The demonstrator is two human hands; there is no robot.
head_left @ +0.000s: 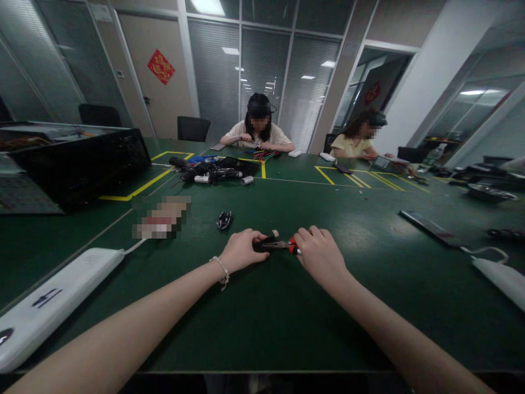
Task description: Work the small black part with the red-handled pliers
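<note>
My left hand [241, 250] is closed around a small black part [268, 241] just above the green table [262, 323]. My right hand [320, 254] is closed on a pair of red-handled pliers [283, 247], whose dark jaws reach left to the black part. The two hands meet at the middle of the table, a little beyond my forearms. A bead bracelet sits on my left wrist. What lies inside the left fist is mostly hidden.
A small black clip [223, 220] lies just beyond my left hand. A white power strip [49, 301] runs along the left, another white device [500, 276] at the right. A black case [82, 164], a pile of tools [213, 172], and two seated people [258, 131] are further back.
</note>
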